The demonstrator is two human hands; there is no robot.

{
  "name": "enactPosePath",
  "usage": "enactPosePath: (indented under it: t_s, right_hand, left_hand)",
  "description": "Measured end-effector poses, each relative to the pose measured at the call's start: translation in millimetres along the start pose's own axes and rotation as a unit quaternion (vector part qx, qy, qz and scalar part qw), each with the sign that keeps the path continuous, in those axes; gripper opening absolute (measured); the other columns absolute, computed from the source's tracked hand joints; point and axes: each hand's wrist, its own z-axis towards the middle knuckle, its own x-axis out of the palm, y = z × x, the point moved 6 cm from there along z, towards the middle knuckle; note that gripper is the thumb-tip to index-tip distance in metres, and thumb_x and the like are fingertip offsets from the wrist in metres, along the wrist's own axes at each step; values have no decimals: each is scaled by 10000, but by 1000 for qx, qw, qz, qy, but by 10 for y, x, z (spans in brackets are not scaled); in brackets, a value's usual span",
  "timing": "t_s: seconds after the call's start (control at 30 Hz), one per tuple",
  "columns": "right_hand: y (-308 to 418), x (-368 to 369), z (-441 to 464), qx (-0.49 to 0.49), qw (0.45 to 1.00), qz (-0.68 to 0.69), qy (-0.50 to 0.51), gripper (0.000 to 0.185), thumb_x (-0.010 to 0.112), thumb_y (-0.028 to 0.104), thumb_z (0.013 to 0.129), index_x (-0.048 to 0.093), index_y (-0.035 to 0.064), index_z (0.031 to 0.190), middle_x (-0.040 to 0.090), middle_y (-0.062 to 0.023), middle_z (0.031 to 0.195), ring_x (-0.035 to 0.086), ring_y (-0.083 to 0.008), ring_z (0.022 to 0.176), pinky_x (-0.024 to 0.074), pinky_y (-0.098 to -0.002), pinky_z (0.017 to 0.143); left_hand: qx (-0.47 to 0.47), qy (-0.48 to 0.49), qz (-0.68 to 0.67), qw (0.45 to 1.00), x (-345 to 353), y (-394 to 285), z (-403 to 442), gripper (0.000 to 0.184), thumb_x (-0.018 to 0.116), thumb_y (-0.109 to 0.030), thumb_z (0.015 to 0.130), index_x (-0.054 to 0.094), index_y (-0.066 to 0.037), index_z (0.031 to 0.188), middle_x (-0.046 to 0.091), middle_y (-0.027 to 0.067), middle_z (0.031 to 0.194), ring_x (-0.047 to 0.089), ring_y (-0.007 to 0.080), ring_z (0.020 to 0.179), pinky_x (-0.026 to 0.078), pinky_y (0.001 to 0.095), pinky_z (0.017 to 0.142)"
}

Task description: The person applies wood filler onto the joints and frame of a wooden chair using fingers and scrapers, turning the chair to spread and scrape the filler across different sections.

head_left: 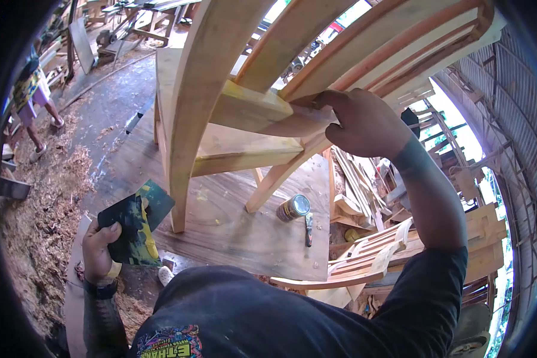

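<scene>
A wooden chair (pixel 188 107) with a slatted back stands on a brown wood-grain board (pixel 221 238). My right hand (pixel 364 122) is at the lower rail of the chair's back, its index finger bent against the wood near the base of a slat; whether it pinches anything there is hidden. My left hand (pixel 101 247) grips dark green flat sheets (pixel 131 230) smeared with yellow paste, thumb on top. On the board stand a can (pixel 293 207) and, beside it, a small dark-and-white tool (pixel 308 230).
Another slatted chair back (pixel 364 262) lies at the lower right, near stacked wood strips (pixel 358 185). Wood shavings (pixel 53 203) cover the floor at left. A person (pixel 33 101) stands at the far left. Workbenches are at the upper left.
</scene>
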Motion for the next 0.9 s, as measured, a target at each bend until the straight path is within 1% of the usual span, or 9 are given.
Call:
enactPosePath:
  t_s: [0.1, 0.2, 0.3, 0.4, 0.5, 0.6, 0.73, 0.83, 0.9]
  right_hand:
    - [31, -15, 26, -28, 999, 15, -24, 415, 611, 119, 767, 673, 11, 1163, 655, -226, 739, 684, -405, 740, 541, -503, 706]
    - [46, -63, 43, 0, 999, 32, 7, 424, 619, 130, 768, 683, 16, 1171, 669, -213, 750, 682, -405, 718, 550, -494, 697]
    - [54, -19, 18, -40, 998, -15, -41, 501, 631, 138, 767, 670, 31, 1256, 668, -191, 735, 682, -387, 696, 555, -483, 690]
    - [147, -18, -70, 22, 992, -118, 37, 590, 617, 162, 774, 628, 90, 1360, 708, -206, 796, 717, -395, 776, 579, -514, 742]
    - [95, 69, -188, -6, 990, -139, -5, 672, 610, 144, 777, 570, 120, 1448, 689, -174, 727, 709, -369, 701, 569, -501, 677]
    - [72, 133, -255, -19, 1000, -16, 8, 719, 603, 119, 777, 535, 148, 1492, 668, -159, 685, 693, -363, 669, 562, -494, 659]
    - [42, 85, -283, -16, 998, -55, 11, 774, 598, 102, 761, 495, 150, 1527, 644, -164, 658, 678, -365, 643, 557, -501, 651]
    - [6, 74, -323, -23, 999, -47, 8, 802, 605, 99, 745, 491, 163, 1536, 619, -169, 633, 661, -364, 610, 549, -497, 631]
    - [-31, 103, -375, -38, 999, -34, -12, 820, 622, 101, 737, 496, 191, 1543, 589, -162, 606, 635, -362, 576, 533, -488, 608]
  left_hand:
    - [-5, 2, -1, 1000, -35, 21, 14, 383, 613, -84, 900, 643, 94, 1237, 738, 166, 1161, 733, 228, 1005, 581, 358, 938]
    - [-6, 9, -6, 1000, -26, 28, 19, 390, 614, -84, 898, 638, 100, 1242, 736, 173, 1170, 734, 237, 1010, 582, 365, 944]
    - [-4, 15, -5, 1000, 59, -3, 9, 453, 626, -110, 896, 605, 113, 1291, 731, 186, 1180, 742, 263, 997, 601, 384, 926]
    - [4, 5, 1, 1000, 44, -10, 10, 465, 633, -118, 900, 597, 116, 1299, 731, 191, 1170, 746, 274, 985, 612, 392, 910]
    - [4, -16, 7, 1000, -124, 76, 4, 441, 635, -110, 902, 608, 114, 1281, 732, 192, 1163, 746, 272, 977, 613, 396, 905]
    - [-1, -30, 1, 1000, -146, 84, -9, 370, 616, -71, 905, 629, 103, 1230, 734, 179, 1139, 738, 252, 981, 601, 380, 914]
    - [-9, -18, -12, 1000, 11, 15, -39, 344, 608, -59, 907, 637, 94, 1213, 736, 171, 1125, 736, 238, 971, 596, 368, 909]
    - [12, -9, 10, 1000, -133, 79, -28, 514, 629, -133, 912, 570, 133, 1348, 704, 233, 1250, 736, 302, 1044, 602, 406, 936]
    - [19, 4, 6, 1000, -114, 60, -50, 525, 613, -131, 922, 551, 140, 1367, 684, 249, 1293, 729, 310, 1074, 599, 408, 946]
